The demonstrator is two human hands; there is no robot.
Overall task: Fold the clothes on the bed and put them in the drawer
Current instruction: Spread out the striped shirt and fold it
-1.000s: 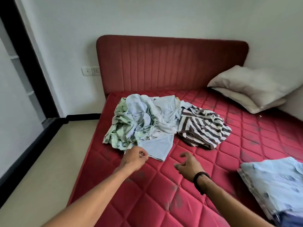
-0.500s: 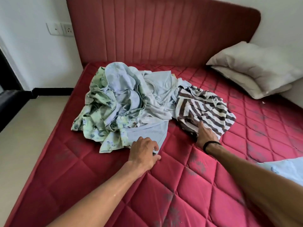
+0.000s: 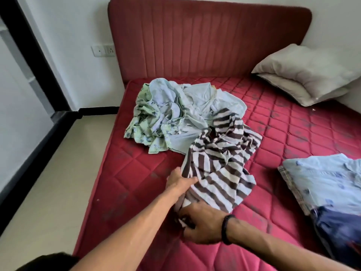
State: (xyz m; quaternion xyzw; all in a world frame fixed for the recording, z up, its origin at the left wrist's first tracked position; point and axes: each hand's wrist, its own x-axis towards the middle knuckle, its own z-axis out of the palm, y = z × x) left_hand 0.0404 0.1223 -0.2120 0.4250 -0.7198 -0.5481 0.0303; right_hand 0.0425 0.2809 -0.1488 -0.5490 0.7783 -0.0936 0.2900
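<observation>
A brown-and-white striped garment (image 3: 220,163) lies crumpled on the red quilted mattress (image 3: 136,173), stretched toward me. My left hand (image 3: 178,181) grips its left edge. My right hand (image 3: 201,223), with a black band on the wrist, holds the garment's near end. Behind it sits a heap of unfolded clothes: a green floral piece (image 3: 144,124) and pale blue pieces (image 3: 195,106). No drawer is in view.
A stack of folded pale blue and dark blue clothes (image 3: 328,184) lies at the right edge of the bed. Two pillows (image 3: 304,73) rest at the far right against the red headboard (image 3: 205,42). Beige floor (image 3: 48,182) runs along the left side.
The striped garment has been pulled out of the heap toward me. My left hand moved off the pale blue piece onto the striped one, and my right hand drew back with its near end.
</observation>
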